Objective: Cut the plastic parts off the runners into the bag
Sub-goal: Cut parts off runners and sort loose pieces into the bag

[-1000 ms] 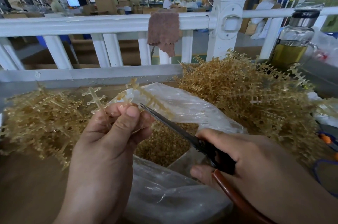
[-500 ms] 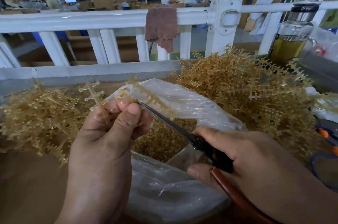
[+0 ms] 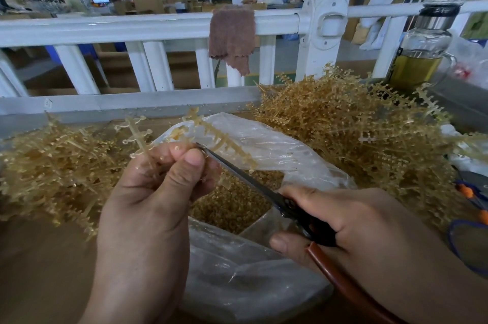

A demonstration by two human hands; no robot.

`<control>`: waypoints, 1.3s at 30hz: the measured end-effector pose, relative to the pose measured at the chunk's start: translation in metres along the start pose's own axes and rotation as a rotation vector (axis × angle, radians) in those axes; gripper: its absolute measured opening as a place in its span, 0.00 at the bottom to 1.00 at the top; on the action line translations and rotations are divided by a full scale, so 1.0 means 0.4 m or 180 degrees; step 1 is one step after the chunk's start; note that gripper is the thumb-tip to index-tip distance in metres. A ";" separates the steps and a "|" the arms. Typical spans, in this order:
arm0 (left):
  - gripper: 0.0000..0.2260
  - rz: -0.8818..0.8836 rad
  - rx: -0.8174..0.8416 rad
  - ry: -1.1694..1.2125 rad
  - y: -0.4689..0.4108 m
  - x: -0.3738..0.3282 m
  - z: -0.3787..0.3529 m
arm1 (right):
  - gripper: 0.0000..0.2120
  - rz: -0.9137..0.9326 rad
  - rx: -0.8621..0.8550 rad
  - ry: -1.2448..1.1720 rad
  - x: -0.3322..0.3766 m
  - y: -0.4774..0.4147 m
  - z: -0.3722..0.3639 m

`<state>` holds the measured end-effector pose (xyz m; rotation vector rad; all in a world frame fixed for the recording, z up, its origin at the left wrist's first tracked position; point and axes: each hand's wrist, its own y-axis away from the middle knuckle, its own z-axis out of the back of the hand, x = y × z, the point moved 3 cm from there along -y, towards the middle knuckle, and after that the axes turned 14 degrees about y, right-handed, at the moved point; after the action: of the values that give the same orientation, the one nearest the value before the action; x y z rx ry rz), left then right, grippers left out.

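Mid-cut. My left hand (image 3: 148, 191) is curled tight, thumb over fingers, pinching a runner (image 3: 220, 138) by its stem. A paler branch sticks up behind the knuckles; I cannot tell if it is the same piece or a separate one. The runner's toothed branch slants out over the mouth of the bag (image 3: 285, 149), which sits mid-bench toward the near edge, between my hands.

My right hand (image 3: 356, 223) is wrapped round the handles of the scissors (image 3: 245, 178), fingers curled about the dark grips. The blades look nearly together, tip laid against the runner just beside my left thumb. Whether a part sits between the blades is too small to make out.

Cut parts (image 3: 232, 207) lie in a good layer in the bottom of the bag. A large heap (image 3: 356, 133) of runners sits toward the far right corner of the bench (image 3: 39, 257), and a second heap (image 3: 52, 162) along the left edge. Judging by those, the job is far from done.

Next move, as I judge it: snip at the gate nearest the thumb with the branch held over the bag mouth so the part drops in, then work the blades outward along the branch. Mind the thumb, since the tip is right by it.
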<state>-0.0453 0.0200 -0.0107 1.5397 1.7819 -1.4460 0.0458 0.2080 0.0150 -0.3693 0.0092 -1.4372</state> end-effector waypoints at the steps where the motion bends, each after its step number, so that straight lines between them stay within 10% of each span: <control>1: 0.08 -0.0012 -0.0136 0.0128 0.003 0.002 0.000 | 0.31 -0.0018 0.0045 -0.0002 0.001 -0.001 0.001; 39: 0.04 0.0182 -0.0591 0.0211 0.001 0.013 0.008 | 0.25 -0.0082 0.0299 -0.0271 -0.002 -0.005 -0.004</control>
<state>-0.0478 0.0198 -0.0162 1.5451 1.8371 -1.1794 0.0433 0.2082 0.0139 -0.3541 -0.1321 -1.4407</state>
